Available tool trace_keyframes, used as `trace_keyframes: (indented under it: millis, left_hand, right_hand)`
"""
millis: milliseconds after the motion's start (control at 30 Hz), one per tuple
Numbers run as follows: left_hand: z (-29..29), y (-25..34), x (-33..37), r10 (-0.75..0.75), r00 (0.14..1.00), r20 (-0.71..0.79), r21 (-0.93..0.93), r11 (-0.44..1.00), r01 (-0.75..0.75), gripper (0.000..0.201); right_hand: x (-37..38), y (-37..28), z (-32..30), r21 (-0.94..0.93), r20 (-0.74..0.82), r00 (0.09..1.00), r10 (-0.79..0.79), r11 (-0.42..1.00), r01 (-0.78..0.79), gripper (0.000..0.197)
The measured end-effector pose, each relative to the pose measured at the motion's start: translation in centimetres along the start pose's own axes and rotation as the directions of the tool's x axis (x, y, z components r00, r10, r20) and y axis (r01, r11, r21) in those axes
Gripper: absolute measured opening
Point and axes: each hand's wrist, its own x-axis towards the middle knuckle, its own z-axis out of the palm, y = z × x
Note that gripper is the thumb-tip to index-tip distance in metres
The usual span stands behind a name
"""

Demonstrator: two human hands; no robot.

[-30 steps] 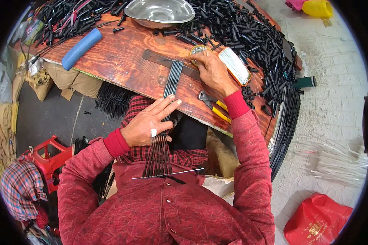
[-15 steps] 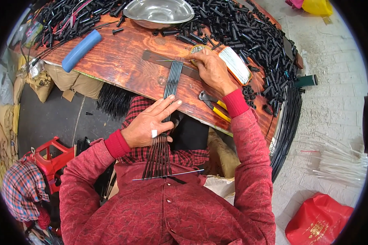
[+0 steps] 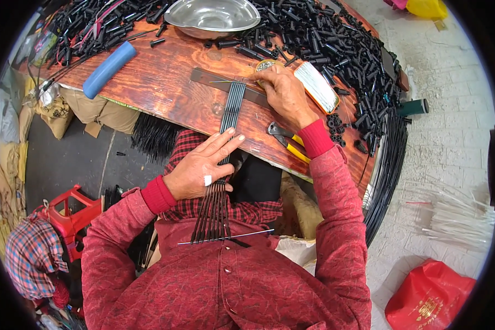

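Note:
A row of thin black rods point(image 3: 234, 105) runs from the table over its front edge to my lap, its near ends fanning out along a thin pale rod point(image 3: 263, 232). My left hand point(image 3: 195, 170) lies across the rods with its fingers stretched out, white tape on one finger. The rods' far ends rest on a dark flat bar point(image 3: 203, 77), where a thin wire lies crosswise. Right of those ends, my right hand point(image 3: 289, 96) is closed in a pinch; what it holds is too small to make out. It partly covers a round dish point(image 3: 267, 64) of small bits.
Yellow-handled pincers point(image 3: 294, 144) and an orange-rimmed tray point(image 3: 337, 104) of pale sticks are at the right. A steel bowl point(image 3: 212, 19), a blue cylinder point(image 3: 110, 69) and heaped black tubular parts point(image 3: 335, 44) lie farther back. A person point(image 3: 33, 253) is at lower left.
My right hand has shifted very slightly beside the rods' far ends. The left hand and the rods stay in place.

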Motion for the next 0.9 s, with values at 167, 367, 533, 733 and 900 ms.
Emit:
trace_keyframes:
  millis: [167,367,533,733,900]
  left_hand:
    - [-0.03,0.03,0.12,-0.002,1.000,0.000,-0.020,1.000,0.002,0.022]
    - [0.00,-0.04,0.08,-0.005,1.000,0.001,-0.016,1.000,0.005,0.030]
    - [0.02,-0.12,-0.01,-0.005,1.000,-0.002,-0.011,1.000,0.005,0.032]
    - [0.09,-0.04,0.09,-0.003,1.000,-0.003,-0.006,1.000,0.003,0.029]
    - [0.02,-0.06,0.08,0.000,1.000,0.004,0.009,1.000,0.000,0.034]
  right_hand:
    - [0.06,-0.02,0.06,0.013,0.000,1.000,0.004,1.000,-0.004,0.016]
    - [0.30,-0.30,0.06,-0.043,-0.049,0.998,-0.039,0.998,0.037,0.016]
    - [0.41,-0.57,0.03,-0.044,-0.035,0.998,-0.045,0.998,0.044,0.015]
    - [0.44,0.00,0.28,0.010,-0.029,0.999,-0.042,0.999,0.042,0.014]
    - [0.53,-0.49,0.19,0.012,-0.009,1.000,-0.019,1.000,0.019,0.014]
